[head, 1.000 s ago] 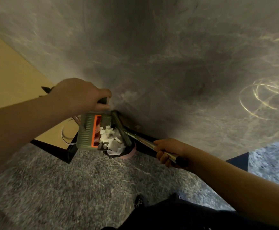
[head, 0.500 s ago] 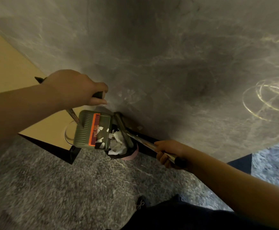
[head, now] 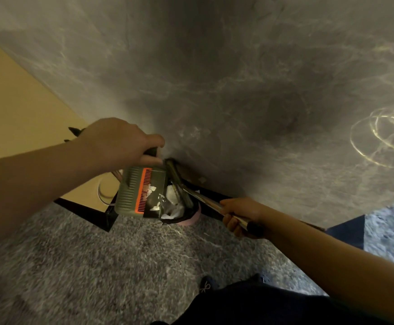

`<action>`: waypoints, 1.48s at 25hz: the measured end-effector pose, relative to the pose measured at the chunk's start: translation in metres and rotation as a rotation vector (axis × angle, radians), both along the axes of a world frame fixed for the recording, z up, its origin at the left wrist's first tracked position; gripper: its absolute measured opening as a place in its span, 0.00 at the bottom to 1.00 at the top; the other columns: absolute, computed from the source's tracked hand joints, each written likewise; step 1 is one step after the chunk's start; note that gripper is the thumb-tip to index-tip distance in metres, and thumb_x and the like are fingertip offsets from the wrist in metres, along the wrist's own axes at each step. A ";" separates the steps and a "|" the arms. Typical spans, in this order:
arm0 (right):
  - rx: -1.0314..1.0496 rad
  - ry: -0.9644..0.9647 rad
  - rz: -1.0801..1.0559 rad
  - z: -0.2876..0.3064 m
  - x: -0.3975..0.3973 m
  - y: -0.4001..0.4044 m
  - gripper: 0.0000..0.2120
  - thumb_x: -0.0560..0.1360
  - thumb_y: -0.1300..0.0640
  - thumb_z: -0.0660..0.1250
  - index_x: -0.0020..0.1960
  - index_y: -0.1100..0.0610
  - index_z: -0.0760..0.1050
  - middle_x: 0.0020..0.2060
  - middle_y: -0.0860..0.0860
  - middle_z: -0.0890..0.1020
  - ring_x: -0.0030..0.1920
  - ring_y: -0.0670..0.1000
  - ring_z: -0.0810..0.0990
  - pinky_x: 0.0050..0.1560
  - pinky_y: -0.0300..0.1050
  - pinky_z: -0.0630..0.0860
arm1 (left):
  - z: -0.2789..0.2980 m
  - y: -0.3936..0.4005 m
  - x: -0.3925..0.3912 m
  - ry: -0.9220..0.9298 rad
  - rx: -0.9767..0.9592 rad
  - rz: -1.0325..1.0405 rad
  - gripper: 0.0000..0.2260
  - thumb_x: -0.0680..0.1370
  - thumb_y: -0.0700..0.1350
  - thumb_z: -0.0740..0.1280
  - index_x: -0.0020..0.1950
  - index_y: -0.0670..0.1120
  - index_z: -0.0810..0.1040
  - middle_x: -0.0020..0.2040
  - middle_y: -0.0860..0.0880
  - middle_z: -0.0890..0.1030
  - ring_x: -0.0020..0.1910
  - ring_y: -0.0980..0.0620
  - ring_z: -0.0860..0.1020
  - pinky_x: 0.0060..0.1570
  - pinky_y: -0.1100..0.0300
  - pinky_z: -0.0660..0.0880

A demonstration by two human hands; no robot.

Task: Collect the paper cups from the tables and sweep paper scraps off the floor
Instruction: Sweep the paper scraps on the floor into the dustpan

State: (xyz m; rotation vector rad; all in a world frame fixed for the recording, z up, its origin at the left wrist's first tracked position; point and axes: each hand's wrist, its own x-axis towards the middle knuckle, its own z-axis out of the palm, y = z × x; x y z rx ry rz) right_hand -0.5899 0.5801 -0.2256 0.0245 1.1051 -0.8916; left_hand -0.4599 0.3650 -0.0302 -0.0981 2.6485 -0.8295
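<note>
Over the bin (head: pixel 186 219) holding paper scraps (head: pixel 173 199), left hand (head: pixel 118 141) grips dustpan (head: pixel 142 191), right hand (head: pixel 238 214) grips broom (head: pixel 205 199).

Dustpan tipped over a bin beside a grey marbled wall.

The left hand (head: pixel 118 139) grips the handle of the green dustpan (head: pixel 142 191), tilted so white paper scraps (head: pixel 153 200) lie near its edge above the bin (head: pixel 179 215). The right hand (head: pixel 240 214) holds the broom's metal pole (head: pixel 205 199), its head at the bin's rim. Grey speckled floor (head: pixel 97 266) lies below.
</note>
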 end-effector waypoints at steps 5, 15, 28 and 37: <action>-0.010 -0.027 -0.018 -0.005 -0.002 0.002 0.20 0.80 0.63 0.53 0.70 0.51 0.59 0.22 0.47 0.70 0.19 0.42 0.67 0.19 0.31 0.62 | -0.003 0.001 -0.012 0.003 -0.028 -0.031 0.29 0.70 0.70 0.37 0.59 0.59 0.65 0.30 0.55 0.65 0.27 0.53 0.66 0.27 0.61 0.62; -0.006 0.021 0.010 -0.018 -0.004 0.009 0.24 0.79 0.63 0.53 0.74 0.52 0.59 0.22 0.47 0.70 0.19 0.42 0.67 0.19 0.32 0.62 | -0.026 0.015 -0.028 -0.094 -0.025 -0.042 0.18 0.77 0.68 0.52 0.60 0.59 0.68 0.30 0.57 0.62 0.26 0.59 0.59 0.24 0.62 0.54; 0.006 0.064 0.043 -0.020 -0.006 0.010 0.09 0.78 0.64 0.53 0.45 0.52 0.65 0.27 0.49 0.67 0.19 0.43 0.65 0.21 0.33 0.61 | -0.043 0.038 -0.046 -0.069 0.091 0.016 0.16 0.77 0.66 0.57 0.58 0.58 0.68 0.32 0.55 0.65 0.28 0.55 0.64 0.27 0.61 0.62; 0.018 0.068 0.037 -0.026 -0.011 0.006 0.09 0.76 0.66 0.53 0.45 0.52 0.64 0.26 0.48 0.67 0.20 0.43 0.65 0.21 0.33 0.61 | -0.037 0.043 -0.075 -0.089 0.086 0.037 0.16 0.77 0.66 0.56 0.54 0.57 0.69 0.32 0.56 0.62 0.28 0.55 0.62 0.30 0.59 0.65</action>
